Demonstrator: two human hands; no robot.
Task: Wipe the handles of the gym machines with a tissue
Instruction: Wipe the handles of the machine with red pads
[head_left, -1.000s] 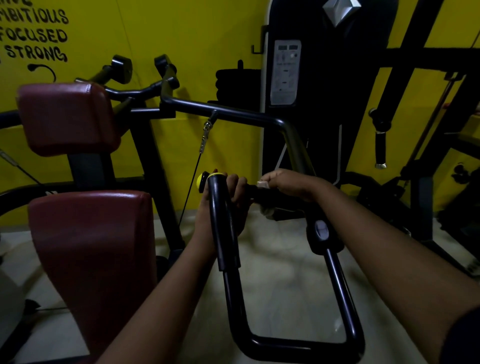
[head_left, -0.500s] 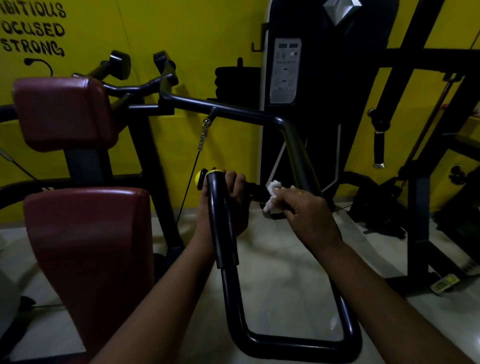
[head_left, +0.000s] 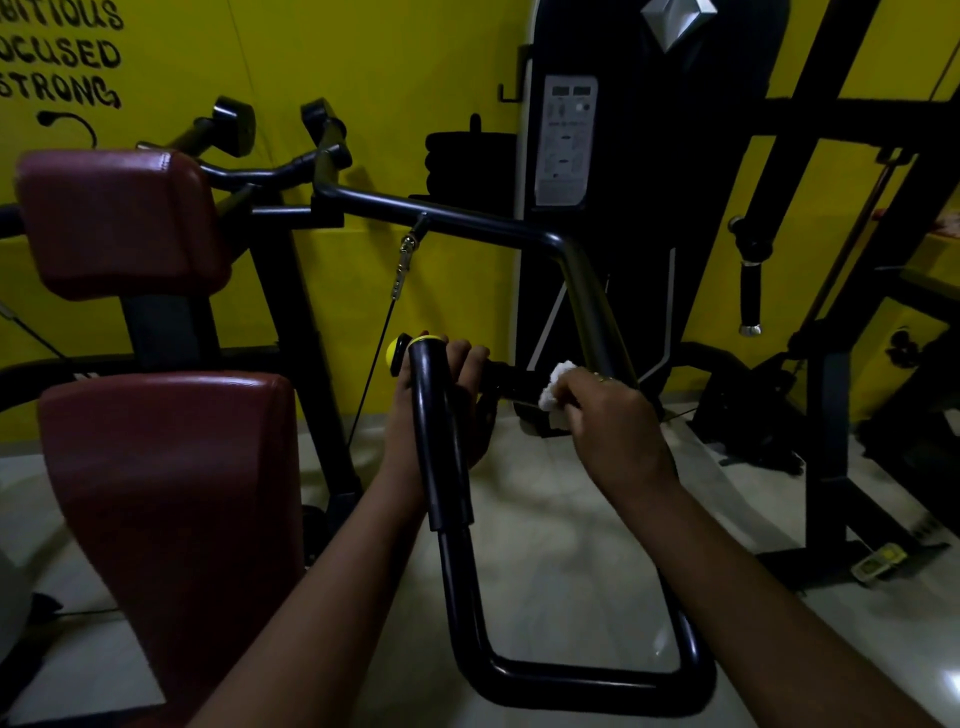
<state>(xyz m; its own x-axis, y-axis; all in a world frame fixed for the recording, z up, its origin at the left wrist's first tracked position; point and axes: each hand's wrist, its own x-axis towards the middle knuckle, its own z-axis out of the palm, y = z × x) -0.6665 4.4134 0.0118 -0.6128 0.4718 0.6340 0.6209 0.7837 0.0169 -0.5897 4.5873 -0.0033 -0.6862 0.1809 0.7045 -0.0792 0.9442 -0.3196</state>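
Both forearms reach forward from the bottom edge. Left hand (head_left: 475, 395) sits behind the upright grip (head_left: 441, 431), fingers curled tight round the crosswise handle (head_left: 511, 376), just right of its yellow end cap (head_left: 390, 353). Right hand (head_left: 618, 431) comes in from the right, back of hand up, wrist slightly dropped, fingers bunched together and pinching the tissue (head_left: 556, 387). Tissue is a small white wad sticking out past the fingertips, pressed on the handle's near side, a short gap right of the left hand's knuckles. Red pad (head_left: 171, 493) at left, yellow wall (head_left: 363, 78) behind. Versus 1 s ago: right hand then lay over the top of the handle with the tissue mostly hidden; now it sits lower and nearer, tissue exposed. Versus 0.5 s ago: hardly any shift. Left hand's grip unchanged throughout.
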